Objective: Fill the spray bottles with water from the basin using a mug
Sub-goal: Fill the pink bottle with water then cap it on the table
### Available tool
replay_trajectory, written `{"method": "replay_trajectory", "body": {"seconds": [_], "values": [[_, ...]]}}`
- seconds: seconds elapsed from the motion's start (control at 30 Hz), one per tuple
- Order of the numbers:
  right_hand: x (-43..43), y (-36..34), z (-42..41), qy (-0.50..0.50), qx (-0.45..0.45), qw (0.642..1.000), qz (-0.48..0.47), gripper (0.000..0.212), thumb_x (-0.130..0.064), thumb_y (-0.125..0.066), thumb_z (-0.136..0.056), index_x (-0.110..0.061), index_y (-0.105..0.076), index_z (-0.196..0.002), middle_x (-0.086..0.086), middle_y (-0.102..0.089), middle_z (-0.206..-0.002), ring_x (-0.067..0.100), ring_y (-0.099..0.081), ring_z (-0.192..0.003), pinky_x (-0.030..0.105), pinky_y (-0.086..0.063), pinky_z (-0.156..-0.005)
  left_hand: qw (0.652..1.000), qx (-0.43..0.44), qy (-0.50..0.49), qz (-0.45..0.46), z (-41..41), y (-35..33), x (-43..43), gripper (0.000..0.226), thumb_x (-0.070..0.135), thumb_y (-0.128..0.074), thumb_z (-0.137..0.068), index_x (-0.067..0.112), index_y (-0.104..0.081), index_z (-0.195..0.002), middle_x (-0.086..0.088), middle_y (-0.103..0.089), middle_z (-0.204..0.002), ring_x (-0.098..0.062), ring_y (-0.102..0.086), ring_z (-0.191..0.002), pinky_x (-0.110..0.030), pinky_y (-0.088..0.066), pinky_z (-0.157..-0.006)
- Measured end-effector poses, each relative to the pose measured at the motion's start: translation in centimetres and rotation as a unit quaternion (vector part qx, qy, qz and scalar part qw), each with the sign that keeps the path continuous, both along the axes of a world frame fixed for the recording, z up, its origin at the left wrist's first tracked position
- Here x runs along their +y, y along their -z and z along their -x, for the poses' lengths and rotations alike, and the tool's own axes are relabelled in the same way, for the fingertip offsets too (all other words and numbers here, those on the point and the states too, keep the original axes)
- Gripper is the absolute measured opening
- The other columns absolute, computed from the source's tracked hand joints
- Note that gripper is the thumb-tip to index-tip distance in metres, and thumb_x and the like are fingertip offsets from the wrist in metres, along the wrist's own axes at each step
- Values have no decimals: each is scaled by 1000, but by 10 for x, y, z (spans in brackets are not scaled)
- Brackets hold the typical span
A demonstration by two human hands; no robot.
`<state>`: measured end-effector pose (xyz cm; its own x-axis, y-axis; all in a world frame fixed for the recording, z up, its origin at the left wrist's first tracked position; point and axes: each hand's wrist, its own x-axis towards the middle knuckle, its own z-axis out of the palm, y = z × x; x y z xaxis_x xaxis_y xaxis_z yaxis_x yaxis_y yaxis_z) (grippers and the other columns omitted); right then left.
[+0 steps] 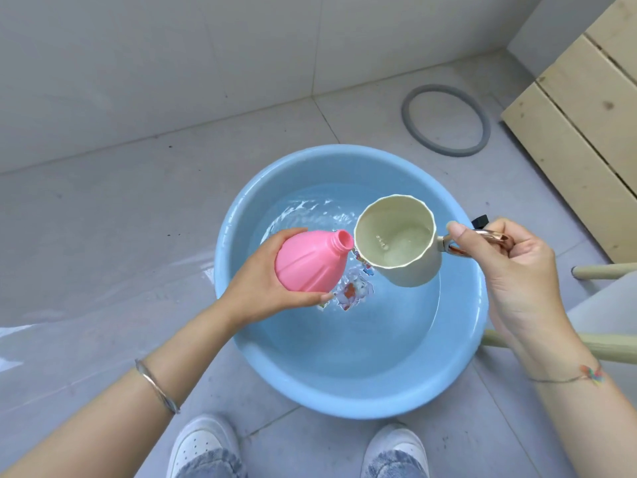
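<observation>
Floor: grey tiles [103,219] meeting a pale wall [172,63]; a wet sheen lies on the tiles left of the basin.
Basin: round, light blue [344,391], standing on the floor between the two arms and just ahead of the shoes.
Water: clear and rippled [344,332], covering the basin's bottom; a coloured picture [351,291] shows through it near the middle.
Bottle: pink [306,260], with no spray head, its threaded neck open; held above the water and tilted with its mouth towards the mug.
Mug: cream, with a copper-coloured handle [482,241]; the mug [396,236] is held above the basin, tipped towards the camera, with a little water in it. Its rim is just beside the bottle's mouth; whether they touch cannot be told.
Left hand: wrapped round the bottle's wide body [255,284], thumb below and fingers behind it.
Right hand: gripping the mug's handle [517,270], thumb pressed on top near the mug's wall.
Wrists: a silver bangle [157,386] on the left; a thin bracelet [568,377] on the right.
Shoes: white pair [200,439], toes pointing at the basin, with jeans hems above them.
Ring: grey hoop [444,120] lying flat on the floor beyond the basin.
Boards: pale wooden planks [586,115] at the far right.
</observation>
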<state>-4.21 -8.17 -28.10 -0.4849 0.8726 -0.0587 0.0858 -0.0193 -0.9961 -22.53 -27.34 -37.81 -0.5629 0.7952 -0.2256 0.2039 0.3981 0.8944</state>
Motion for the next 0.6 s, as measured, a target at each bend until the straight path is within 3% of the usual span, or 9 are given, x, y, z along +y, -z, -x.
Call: {"method": "replay_trajectory", "body": {"seconds": [0.1,0.2,0.27,0.37,0.6], "values": [[-3,-6,3,-12,-22,999,-38,47,-18,-81,-71,-19,-37,-54,-8,-37,-48,24,-46,-69,30,-35,-69,1000,-1,0,1,0,0,1,92,63,-87,-44,44,-47,-124,22,-57,-119,0,-59,-106,-34,-53,-92],[-6,-15,4,-7,-56,995,-83,46,-27,-78,-68,-12,-36,-54,17,-35,-56,24,-37,-65,27,-27,-57,1000,5,2,0,0,0,2,92,63,-87,-44,45,-46,-124,23,-58,-119,-1,-59,-108,-34,-52,-93],[-8,-19,5,-8,-70,992,-109,45,-29,-77,-67,-9,-39,-56,22,-38,-59,22,-34,-61,29,-25,-55,1000,5,3,-2,-1,0,1,92,62,-87,-45,47,-46,-125,25,-57,-119,0,-59,-108,-32,-52,-92],[-8,-23,7,-5,-95,986,-140,42,-31,-77,-68,-14,-41,-55,-11,-36,-49,12,-30,-53,26,-24,-52,1000,12,10,-2,-1,0,1,90,61,-87,-46,46,-46,-125,25,-56,-120,0,-58,-109,-32,-51,-92],[-9,-28,12,-3,-108,973,-204,42,-27,-76,-71,-14,-38,-56,-10,-37,-49,9,-30,-52,19,-25,-49,1000,21,8,1,-1,1,2,89,63,-85,-46,46,-46,-124,27,-56,-118,2,-57,-107,-30,-51,-91]]}}
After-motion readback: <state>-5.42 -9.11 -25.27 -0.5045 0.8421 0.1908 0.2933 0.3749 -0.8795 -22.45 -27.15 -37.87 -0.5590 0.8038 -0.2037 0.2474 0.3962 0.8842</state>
